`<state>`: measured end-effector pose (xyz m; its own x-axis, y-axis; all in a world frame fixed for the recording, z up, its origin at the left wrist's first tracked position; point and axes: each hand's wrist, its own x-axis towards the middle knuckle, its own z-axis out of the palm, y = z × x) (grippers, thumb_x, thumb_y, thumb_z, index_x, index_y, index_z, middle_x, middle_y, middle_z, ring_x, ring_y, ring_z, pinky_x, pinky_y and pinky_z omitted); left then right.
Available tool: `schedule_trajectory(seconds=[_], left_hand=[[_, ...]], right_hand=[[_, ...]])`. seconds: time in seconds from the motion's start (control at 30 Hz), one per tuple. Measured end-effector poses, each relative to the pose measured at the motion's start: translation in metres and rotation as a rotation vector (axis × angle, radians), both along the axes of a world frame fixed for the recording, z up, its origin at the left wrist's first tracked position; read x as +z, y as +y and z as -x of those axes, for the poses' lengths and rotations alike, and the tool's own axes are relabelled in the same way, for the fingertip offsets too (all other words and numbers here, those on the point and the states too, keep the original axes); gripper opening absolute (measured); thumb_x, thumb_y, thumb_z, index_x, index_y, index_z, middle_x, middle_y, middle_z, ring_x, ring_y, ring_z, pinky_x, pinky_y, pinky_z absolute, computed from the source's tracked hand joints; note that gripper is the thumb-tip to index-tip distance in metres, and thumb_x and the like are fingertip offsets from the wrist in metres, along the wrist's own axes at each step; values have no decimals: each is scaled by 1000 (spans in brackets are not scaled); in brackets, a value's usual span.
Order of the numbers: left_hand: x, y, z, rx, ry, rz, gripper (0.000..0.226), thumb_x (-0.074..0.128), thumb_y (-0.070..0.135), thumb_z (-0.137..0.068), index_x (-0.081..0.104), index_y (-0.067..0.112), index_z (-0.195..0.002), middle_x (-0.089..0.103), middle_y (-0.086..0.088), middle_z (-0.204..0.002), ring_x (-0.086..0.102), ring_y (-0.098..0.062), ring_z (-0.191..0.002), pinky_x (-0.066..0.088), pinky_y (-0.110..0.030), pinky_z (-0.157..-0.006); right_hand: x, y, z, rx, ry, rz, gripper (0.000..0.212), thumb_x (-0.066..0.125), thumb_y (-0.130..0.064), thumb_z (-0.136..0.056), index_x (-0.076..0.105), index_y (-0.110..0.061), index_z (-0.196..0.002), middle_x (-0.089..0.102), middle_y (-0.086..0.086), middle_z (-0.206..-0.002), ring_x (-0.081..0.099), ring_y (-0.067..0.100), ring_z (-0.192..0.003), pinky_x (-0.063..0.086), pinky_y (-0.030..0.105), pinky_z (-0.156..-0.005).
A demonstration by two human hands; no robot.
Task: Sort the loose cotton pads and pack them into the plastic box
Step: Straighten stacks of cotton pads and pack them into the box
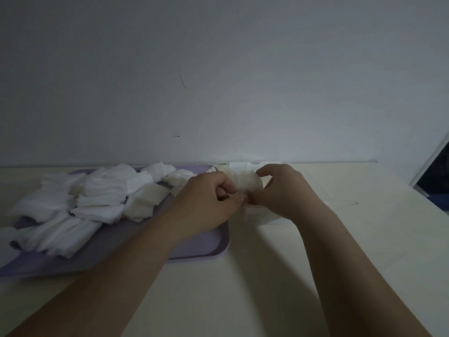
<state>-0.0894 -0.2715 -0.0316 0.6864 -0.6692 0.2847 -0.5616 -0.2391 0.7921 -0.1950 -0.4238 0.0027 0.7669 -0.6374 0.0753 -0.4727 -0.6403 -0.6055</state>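
The room is dim, and both bare forearms reach out over a pale cream table [267,276] that runs back to a plain grey-white wall [218,81] carrying a few small dark marks. The left hand [209,193] and the right hand [284,190] meet close together, knuckles up, each with its fingers curled onto the same bundle of cotton pads [245,182], which sits pinched between them. Directly below the right hand, and partly hidden by its wrist, stands the clear plastic box [262,218]; its walls are faint in this light and I cannot tell what lies inside. Under the left wrist and stretching away to that hand's outer side lies a lavender tray [194,246], its near corner just beside the box. The loose cotton pads [97,198] are heaped on the tray in untidy white stacks, well out from the left hand, some spilling over the tray's far edge. Far off past the right hand, a white-framed dark panel [435,171] leans at the table's end.
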Motion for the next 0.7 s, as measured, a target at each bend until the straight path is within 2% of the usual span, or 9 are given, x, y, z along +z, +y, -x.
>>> schedule_trajectory(seconds=[0.13,0.2,0.27,0.3,0.33,0.43,0.47,0.57,0.7], left_hand=[[1,0,-1,-13,-13,-1,19,82,38,-81,70,24,-85,69,-5,-69,51,-4,-55,47,-27,-62],[2,1,-1,-11,-18,-13,18,82,37,-82,70,23,-84,72,-9,-73,52,-5,-55,47,-26,-62],[2,1,-2,-14,-29,-24,19,81,40,-81,70,24,-81,72,-8,-72,51,-3,-53,44,-23,-59],[1,1,-2,-18,-32,-27,20,80,41,-81,70,24,-81,71,-8,-71,50,-3,-52,43,-22,-58],[2,2,-2,-24,-33,-32,20,80,41,-82,70,24,-80,71,-8,-71,49,-3,-52,42,-21,-57],[3,2,-2,-19,-46,-45,21,80,41,-83,70,23,-80,71,-9,-71,48,-3,-52,42,-20,-57],[3,2,-2,-21,-50,-45,21,80,41,-83,71,23,-80,71,-10,-71,48,-3,-52,43,-20,-58],[4,3,0,-27,-45,-40,20,79,41,-84,71,23,-80,71,-10,-71,51,-4,-54,44,-23,-59],[9,7,-3,-52,-24,-54,16,73,37,-87,72,24,-78,71,-1,-64,56,-7,-54,50,-29,-61]], right_hand=[[4,-2,3,-3,15,15,77,91,-38,-71,62,-27,-141,67,-4,-110,66,16,-101,53,32,-86],[9,-7,7,-26,52,-13,76,90,-26,-72,61,-16,-141,71,2,-113,70,22,-98,57,34,-82],[12,-12,10,-54,77,-3,63,85,-14,-72,63,3,-129,75,22,-114,72,40,-100,64,52,-80],[13,-12,11,-58,83,8,58,82,-11,-72,64,6,-124,73,26,-116,70,43,-104,62,59,-81],[13,-12,12,-55,85,18,51,81,-10,-72,67,7,-118,73,27,-115,70,44,-106,62,61,-82],[10,-9,10,-35,83,43,23,80,-15,-79,78,0,-96,78,17,-89,74,38,-92,65,42,-76],[9,-8,10,-35,75,41,18,79,-18,-82,80,-4,-93,78,13,-87,74,34,-88,64,41,-76],[9,-5,9,-33,83,40,19,79,-23,-84,82,-9,-96,79,11,-94,74,27,-88,64,45,-82],[15,-5,13,-70,81,69,33,77,-10,-78,74,2,-108,75,22,-113,71,39,-106,61,56,-91]])
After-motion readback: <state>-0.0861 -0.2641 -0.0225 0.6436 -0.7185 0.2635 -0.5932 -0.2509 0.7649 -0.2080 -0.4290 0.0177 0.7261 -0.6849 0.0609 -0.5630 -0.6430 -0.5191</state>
